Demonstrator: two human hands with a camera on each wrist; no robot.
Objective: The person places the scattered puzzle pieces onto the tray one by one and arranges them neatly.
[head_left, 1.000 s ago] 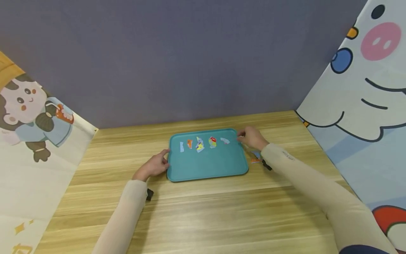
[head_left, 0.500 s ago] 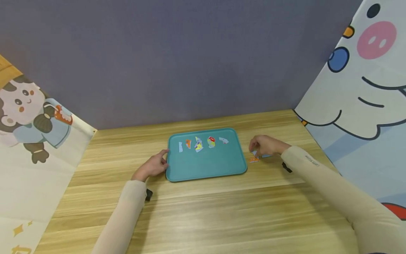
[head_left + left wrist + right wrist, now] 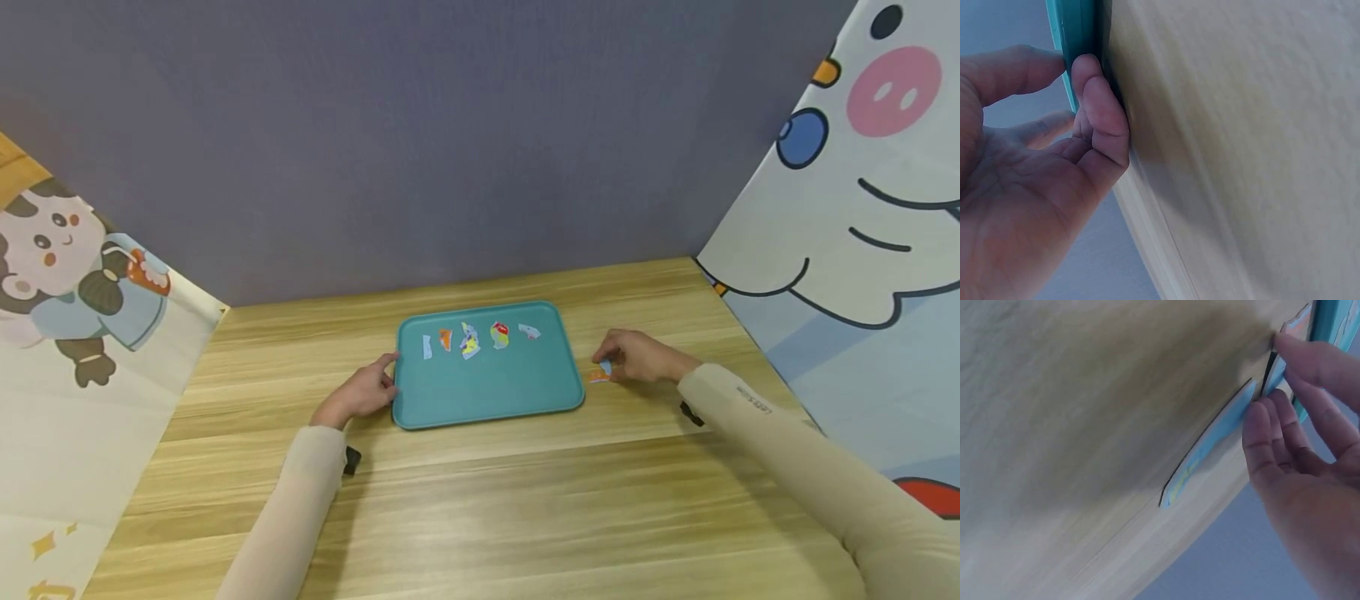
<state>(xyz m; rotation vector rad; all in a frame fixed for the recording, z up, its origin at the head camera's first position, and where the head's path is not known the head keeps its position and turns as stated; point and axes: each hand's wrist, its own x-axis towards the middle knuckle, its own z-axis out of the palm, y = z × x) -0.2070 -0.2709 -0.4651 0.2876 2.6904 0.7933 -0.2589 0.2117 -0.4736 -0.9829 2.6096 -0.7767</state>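
My left hand (image 3: 363,390) rests against the left edge of a teal tray (image 3: 487,392). In the left wrist view its thumb and index finger reach the tray's rim (image 3: 1075,37), while the other fingers bend beside it. Right of the tray, my right hand (image 3: 641,357) pinches a light-blue puzzle piece (image 3: 605,367) between thumb and fingers. That piece (image 3: 1276,374) is partly covered by the fingers in the right wrist view. Just beyond it lies an orange piece (image 3: 599,377). Another blue piece (image 3: 1210,439) lies on the table under the palm side, hidden by the hand in the head view.
Several printed pieces lie in a row along the tray's far half, among them a yellow and purple piece (image 3: 469,342) and a red and green one (image 3: 499,335). The wooden table (image 3: 480,517) meets a grey partition (image 3: 450,150) behind, with printed panels at both sides.
My right hand has moved from the tray's upper right corner to the pieces on the table at right, and now pinches a blue one. The left hand stays at the tray edge.
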